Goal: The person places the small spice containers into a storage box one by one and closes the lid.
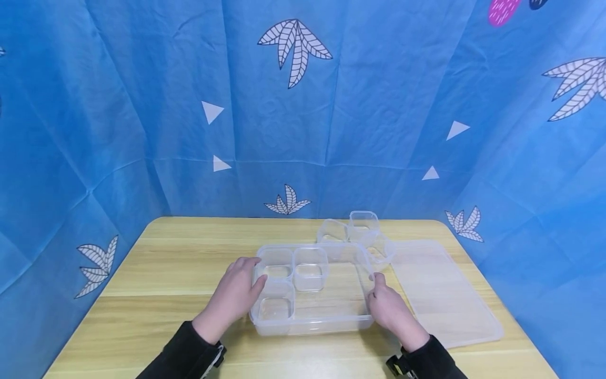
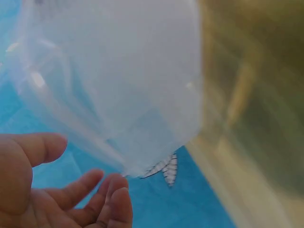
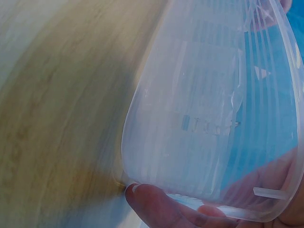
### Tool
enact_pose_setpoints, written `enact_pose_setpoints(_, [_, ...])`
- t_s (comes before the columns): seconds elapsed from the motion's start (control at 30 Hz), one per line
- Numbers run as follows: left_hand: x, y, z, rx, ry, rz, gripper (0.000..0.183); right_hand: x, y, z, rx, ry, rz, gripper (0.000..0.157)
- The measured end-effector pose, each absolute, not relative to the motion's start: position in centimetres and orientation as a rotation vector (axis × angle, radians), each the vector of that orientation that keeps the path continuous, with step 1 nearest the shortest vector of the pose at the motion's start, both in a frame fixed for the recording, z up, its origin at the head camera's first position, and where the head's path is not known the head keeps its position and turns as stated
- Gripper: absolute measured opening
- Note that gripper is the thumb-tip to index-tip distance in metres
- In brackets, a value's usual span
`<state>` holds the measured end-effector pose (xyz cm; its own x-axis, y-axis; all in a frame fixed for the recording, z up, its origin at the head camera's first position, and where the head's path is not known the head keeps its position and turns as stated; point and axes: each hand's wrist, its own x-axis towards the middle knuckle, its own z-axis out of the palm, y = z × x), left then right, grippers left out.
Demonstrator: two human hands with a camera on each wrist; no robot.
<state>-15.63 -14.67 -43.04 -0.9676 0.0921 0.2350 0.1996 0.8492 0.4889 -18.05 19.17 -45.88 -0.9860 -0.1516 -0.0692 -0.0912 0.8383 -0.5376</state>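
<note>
A large clear plastic box point(image 1: 331, 322) sits on the table in the head view. Inside it are three small clear cups: a back left cup point(image 1: 276, 263), a cup point(image 1: 310, 269) beside that one, and a front left cup point(image 1: 274, 305). My left hand point(image 1: 239, 287) is at the box's left side, thumb and fingers spread near the rim; the left wrist view shows the fingertips by a clear plastic wall. On the right, my right hand point(image 1: 390, 305) grips the box's end wall. In the right wrist view its fingers point(image 3: 154, 204) reach under the box's lower edge.
Three more small clear cups stand behind the box: a left cup point(image 1: 332, 230), a back cup point(image 1: 363, 221) and a right cup point(image 1: 379, 247). A flat translucent lid point(image 1: 450, 295) lies to the right on the wooden table point(image 1: 189, 252). Blue patterned cloth point(image 1: 284, 131) hangs behind.
</note>
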Motion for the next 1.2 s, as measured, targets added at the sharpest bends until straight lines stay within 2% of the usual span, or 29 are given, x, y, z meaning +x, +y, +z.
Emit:
enact_pose_setpoints(0.17, [-16.2, -14.6, -44.1, -0.155, -2.807, -0.880, 0.054, -18.0, 19.2, -45.8, -0.186, 2.904, -0.841, 0.045])
enact_pose_setpoints(0.57, [-16.5, -13.6, -45.6, -0.047, -2.764, -0.963, 0.057, -18.0, 19.1, -45.8, -0.181, 2.899, -0.845, 0.045])
enact_pose_setpoints(0.93, [-16.3, -13.1, -46.2, -0.075, -2.725, -0.795, 0.043, -18.0, 19.2, -45.8, -0.181, 2.896, -0.843, 0.046])
enact_pose_setpoints(1.2, [-16.3, -13.2, -46.6, -0.082, -2.705, -0.791, 0.042, -18.0, 19.1, -45.9, -0.180, 2.884, -0.851, 0.045])
